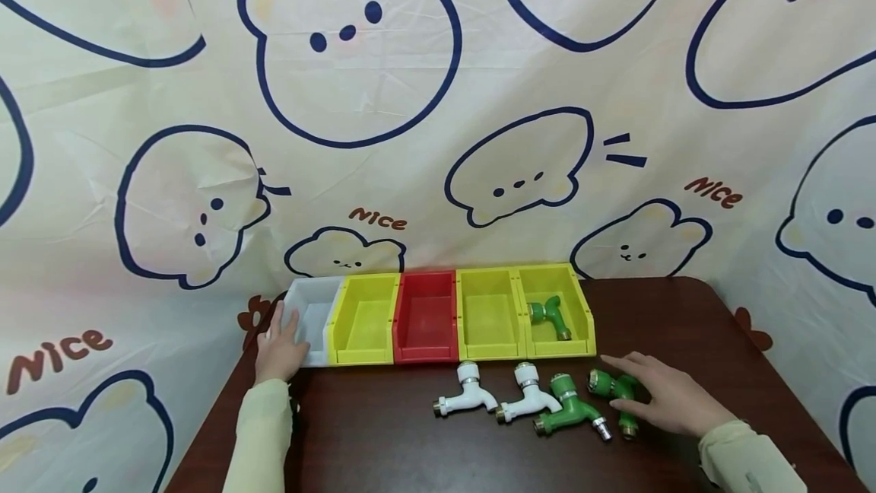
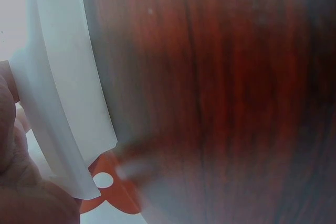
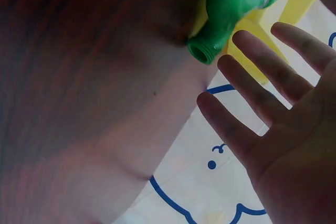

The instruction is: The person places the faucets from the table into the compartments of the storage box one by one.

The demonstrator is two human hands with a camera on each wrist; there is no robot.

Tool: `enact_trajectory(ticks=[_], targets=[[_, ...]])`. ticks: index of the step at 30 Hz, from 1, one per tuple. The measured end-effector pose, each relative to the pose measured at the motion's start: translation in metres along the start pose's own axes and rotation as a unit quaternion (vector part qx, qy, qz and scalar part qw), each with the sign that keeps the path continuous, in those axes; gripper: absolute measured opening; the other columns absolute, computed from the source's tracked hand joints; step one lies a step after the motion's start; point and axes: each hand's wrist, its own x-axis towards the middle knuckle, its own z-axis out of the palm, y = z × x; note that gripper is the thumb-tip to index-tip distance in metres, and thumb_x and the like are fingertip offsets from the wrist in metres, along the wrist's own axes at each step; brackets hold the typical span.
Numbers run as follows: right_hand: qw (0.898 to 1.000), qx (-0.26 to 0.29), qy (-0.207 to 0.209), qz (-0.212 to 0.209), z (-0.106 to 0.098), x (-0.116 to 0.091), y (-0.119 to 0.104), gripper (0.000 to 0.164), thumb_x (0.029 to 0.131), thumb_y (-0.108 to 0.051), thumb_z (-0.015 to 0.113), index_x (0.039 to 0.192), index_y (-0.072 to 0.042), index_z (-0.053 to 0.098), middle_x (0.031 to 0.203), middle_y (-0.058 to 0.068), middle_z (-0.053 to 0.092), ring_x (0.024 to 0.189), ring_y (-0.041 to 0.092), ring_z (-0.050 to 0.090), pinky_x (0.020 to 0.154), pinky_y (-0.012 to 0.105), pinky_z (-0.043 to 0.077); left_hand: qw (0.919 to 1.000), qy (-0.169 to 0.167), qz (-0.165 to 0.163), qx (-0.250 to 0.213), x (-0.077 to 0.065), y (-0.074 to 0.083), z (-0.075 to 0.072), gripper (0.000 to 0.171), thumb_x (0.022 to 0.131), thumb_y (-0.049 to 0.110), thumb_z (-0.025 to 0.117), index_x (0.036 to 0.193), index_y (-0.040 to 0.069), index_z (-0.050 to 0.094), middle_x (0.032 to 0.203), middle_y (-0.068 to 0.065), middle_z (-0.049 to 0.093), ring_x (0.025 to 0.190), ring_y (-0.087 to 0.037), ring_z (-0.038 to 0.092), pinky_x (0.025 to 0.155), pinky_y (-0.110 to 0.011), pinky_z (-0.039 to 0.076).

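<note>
My right hand [image 1: 667, 394] reaches over a green tap [image 1: 626, 426] at the right end of a row, fingers spread. In the right wrist view the fingers [image 3: 239, 124] stand straight beside the green tap [image 3: 228, 9]. A second green tap [image 1: 571, 415] and two white taps, one left [image 1: 468, 395] and one nearer the middle [image 1: 530, 395], lie to its left. My left hand [image 1: 279, 348] rests on the front left corner of the white bin [image 1: 316, 326], fingers extended over its side. In the left wrist view the white bin's wall [image 2: 73, 66] partly hides the fingers.
Right of the white bin stand a yellow bin [image 1: 363, 326], a red bin [image 1: 426, 326] and two more yellow bins, the inner one [image 1: 489, 326] and the end one [image 1: 582, 345]. A green tap [image 1: 550, 314] lies in the end bin. Behind the brown table [image 1: 383, 432] hangs a patterned curtain [image 1: 411, 196].
</note>
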Motion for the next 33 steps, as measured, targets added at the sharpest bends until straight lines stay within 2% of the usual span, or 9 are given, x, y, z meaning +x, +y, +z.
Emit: enact_trajectory(ticks=[4, 8, 12, 18, 23, 29, 33], targets=[[1.0, 0.015, -0.016, -0.009, 0.005, -0.002, -0.002, 0.083, 0.08, -0.062, 0.08, 0.147, -0.018, 0.058, 0.129, 0.011, 0.064, 0.111, 0.029, 0.064, 0.083, 0.056, 0.058, 1.0, 0.004, -0.001, 0.0, -0.001, -0.001, 0.0, 0.078, 0.098, 0.018, 0.055, 0.163, 0.0, 0.016, 0.174, -0.017, -0.012, 0.122, -0.056, 0.029, 0.107, -0.07, 0.038], [0.999, 0.032, -0.037, -0.001, 0.008, -0.003, -0.002, 0.093, 0.072, -0.064, 0.085, 0.15, -0.022, 0.055, 0.136, 0.014, 0.061, 0.118, 0.034, 0.061, 0.087, 0.06, 0.055, 1.0, 0.006, -0.002, 0.002, 0.0, -0.001, 0.001, 0.078, 0.098, 0.018, 0.055, 0.163, 0.0, 0.016, 0.174, -0.017, -0.011, 0.123, -0.055, 0.028, 0.108, -0.069, 0.036], [0.997, 0.051, -0.053, 0.01, 0.011, -0.003, 0.0, 0.103, 0.064, -0.061, 0.091, 0.153, -0.026, 0.051, 0.143, 0.021, 0.056, 0.125, 0.042, 0.057, 0.091, 0.066, 0.052, 1.0, 0.006, -0.003, 0.001, 0.0, -0.001, 0.0, 0.078, 0.098, 0.019, 0.055, 0.163, 0.0, 0.017, 0.174, -0.017, -0.011, 0.124, -0.055, 0.028, 0.109, -0.069, 0.035], [0.996, 0.063, -0.066, 0.015, 0.015, -0.002, 0.001, 0.116, 0.058, -0.051, 0.098, 0.157, -0.022, 0.045, 0.152, 0.035, 0.044, 0.135, 0.057, 0.045, 0.093, 0.071, 0.049, 1.0, 0.006, -0.001, 0.002, -0.002, 0.0, -0.001, 0.078, 0.098, 0.019, 0.055, 0.163, -0.001, 0.017, 0.174, -0.017, -0.01, 0.123, -0.055, 0.028, 0.109, -0.069, 0.035], [0.997, 0.053, -0.057, 0.007, 0.017, -0.001, 0.001, 0.115, 0.059, -0.049, 0.098, 0.157, -0.021, 0.045, 0.15, 0.033, 0.047, 0.133, 0.054, 0.049, 0.092, 0.069, 0.051, 0.9999, 0.008, 0.002, 0.007, -0.001, 0.0, -0.001, 0.078, 0.098, 0.019, 0.055, 0.162, -0.001, 0.017, 0.173, -0.018, -0.009, 0.124, -0.055, 0.028, 0.109, -0.069, 0.034], [0.998, 0.051, -0.043, -0.014, 0.017, -0.002, 0.0, 0.111, 0.06, -0.047, 0.098, 0.155, -0.021, 0.048, 0.14, 0.022, 0.055, 0.12, 0.038, 0.057, 0.086, 0.057, 0.055, 1.0, 0.006, 0.0, 0.001, -0.001, 0.001, -0.001, 0.078, 0.098, 0.019, 0.056, 0.162, -0.001, 0.018, 0.173, -0.018, -0.008, 0.122, -0.054, 0.029, 0.108, -0.069, 0.035], [0.998, 0.041, -0.037, -0.004, 0.011, -0.002, -0.001, 0.11, 0.06, -0.048, 0.098, 0.155, -0.022, 0.049, 0.138, 0.017, 0.058, 0.116, 0.032, 0.058, 0.087, 0.057, 0.056, 1.0, 0.005, 0.004, 0.002, 0.0, 0.0, 0.0, 0.077, 0.098, 0.019, 0.056, 0.162, -0.001, 0.018, 0.174, -0.018, -0.008, 0.121, -0.054, 0.029, 0.107, -0.068, 0.036]])
